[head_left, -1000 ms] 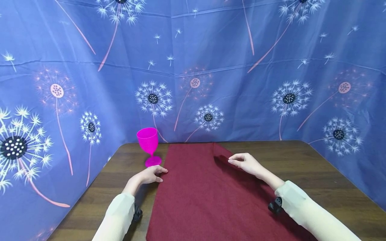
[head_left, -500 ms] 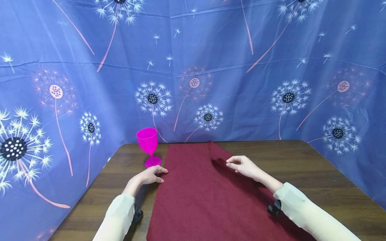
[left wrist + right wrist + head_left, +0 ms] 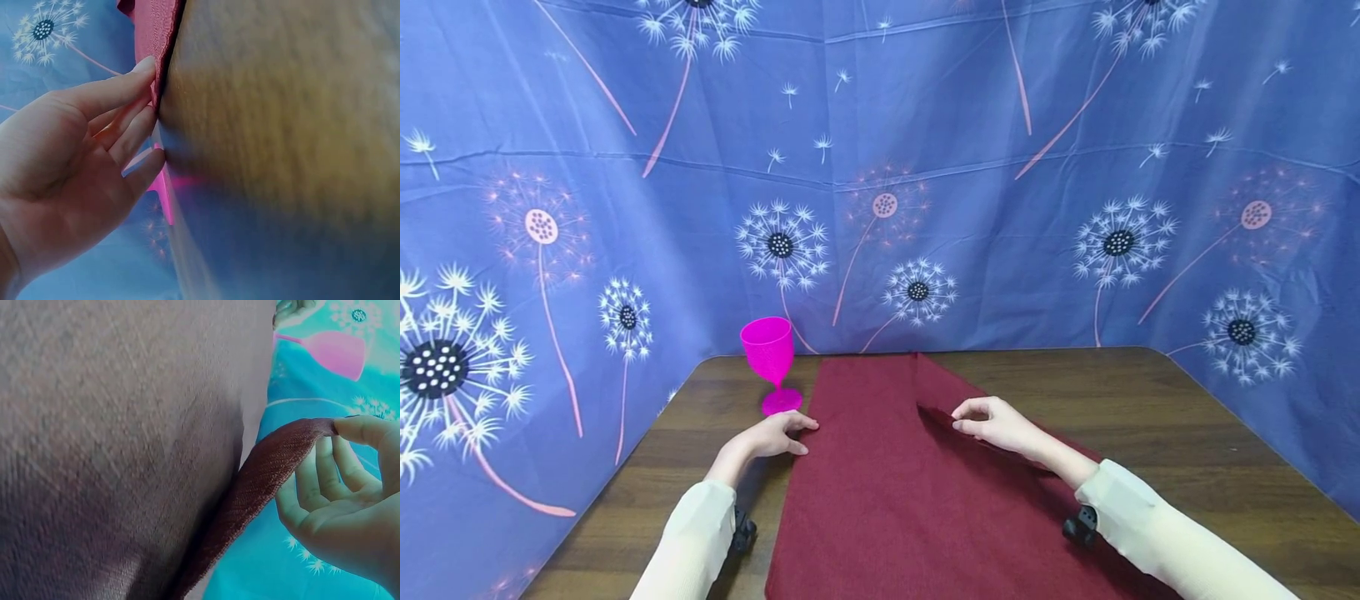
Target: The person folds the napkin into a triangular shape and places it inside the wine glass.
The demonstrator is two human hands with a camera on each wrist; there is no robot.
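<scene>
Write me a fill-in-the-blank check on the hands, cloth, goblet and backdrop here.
The ____ hand pinches the raised part of the red cloth.
The left hand rests at the cloth's ____ edge.
The pink goblet stands ____ on the table, not tipped over.
Behind the table, the dandelion-print backdrop is mainly ____.
Missing words: right; left; upright; blue.

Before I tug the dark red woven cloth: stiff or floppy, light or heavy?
Probably floppy: the cloth bends in a curve from where the right hand pinches its edge. Likely light: a fingertip pinch holds that edge up. Lifting may stay local, since its left side lies flat on the brown wooden-looking table.
</scene>
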